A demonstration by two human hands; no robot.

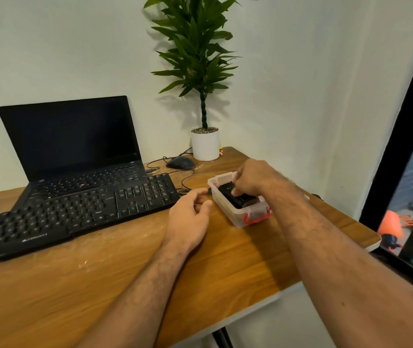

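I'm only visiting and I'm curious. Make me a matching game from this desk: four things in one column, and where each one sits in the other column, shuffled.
Things:
1. mouse
2. black device
3. keyboard
4. white plant pot

Places:
A. inside the clear plastic box, under the right hand
B. right in front of the laptop
C. under the tall green plant, holding it
D. between the laptop and the pot

Pairs: 1-D, 2-A, 3-B, 4-C.
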